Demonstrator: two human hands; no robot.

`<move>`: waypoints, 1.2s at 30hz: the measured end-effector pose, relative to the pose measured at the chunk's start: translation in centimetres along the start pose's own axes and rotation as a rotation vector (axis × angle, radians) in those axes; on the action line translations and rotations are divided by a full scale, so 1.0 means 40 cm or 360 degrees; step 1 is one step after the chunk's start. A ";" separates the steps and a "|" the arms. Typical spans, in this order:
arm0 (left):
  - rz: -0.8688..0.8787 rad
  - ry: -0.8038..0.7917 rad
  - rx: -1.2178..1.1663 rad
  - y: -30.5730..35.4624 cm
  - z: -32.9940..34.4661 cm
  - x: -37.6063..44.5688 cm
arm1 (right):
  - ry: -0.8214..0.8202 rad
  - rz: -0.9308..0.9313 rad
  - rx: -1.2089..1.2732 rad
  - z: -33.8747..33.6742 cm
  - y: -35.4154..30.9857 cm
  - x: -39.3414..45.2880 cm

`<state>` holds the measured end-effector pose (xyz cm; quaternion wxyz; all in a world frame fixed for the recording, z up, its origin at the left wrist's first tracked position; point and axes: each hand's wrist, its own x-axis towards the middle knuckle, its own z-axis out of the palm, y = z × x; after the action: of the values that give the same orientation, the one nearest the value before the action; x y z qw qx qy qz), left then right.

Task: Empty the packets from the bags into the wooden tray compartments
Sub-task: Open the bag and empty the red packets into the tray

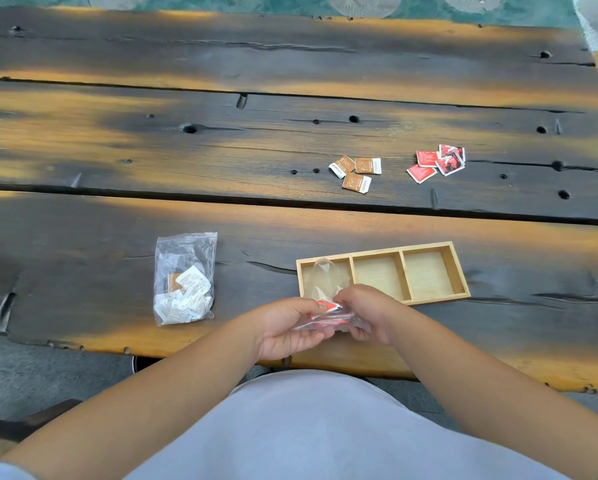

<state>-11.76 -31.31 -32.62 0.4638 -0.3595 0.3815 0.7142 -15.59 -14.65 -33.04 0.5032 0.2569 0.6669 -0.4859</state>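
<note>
- Wooden tray: a pale, smooth rectangular box with three compartments in a row, lying near the front edge of the table, its long axis running left to right and tilted slightly up toward the right. The middle and right compartments show bare wood.
- Plank table underneath is dark, rough and cracked, with orange-worn patches and small holes.
- Second clear plastic bag lies flat to the left of the tray, well apart from it, long axis pointing away from the person, holding white packets.
- Clear crinkled bag held by both hands in front of the tray; its loose end rises over the left compartment, and red packets show inside near the fingers.
- Left hand curls its fingers round the bag's lower part; right hand pinches it from the other side.
- Red square packets lie scattered far beyond the tray.
- Brown-and-white packets, three flat squares, lie just left of those.
</note>
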 end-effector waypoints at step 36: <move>0.0372 0.0000 0.0292 -0.002 0.054 -0.099 | 0.0210 -0.0584 0.0180 -0.016 0.003 -0.155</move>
<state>-10.81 -30.92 -28.22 0.4083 -0.2687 0.4846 0.7254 -13.52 -13.12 -27.37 0.3462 0.1901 0.7057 -0.5883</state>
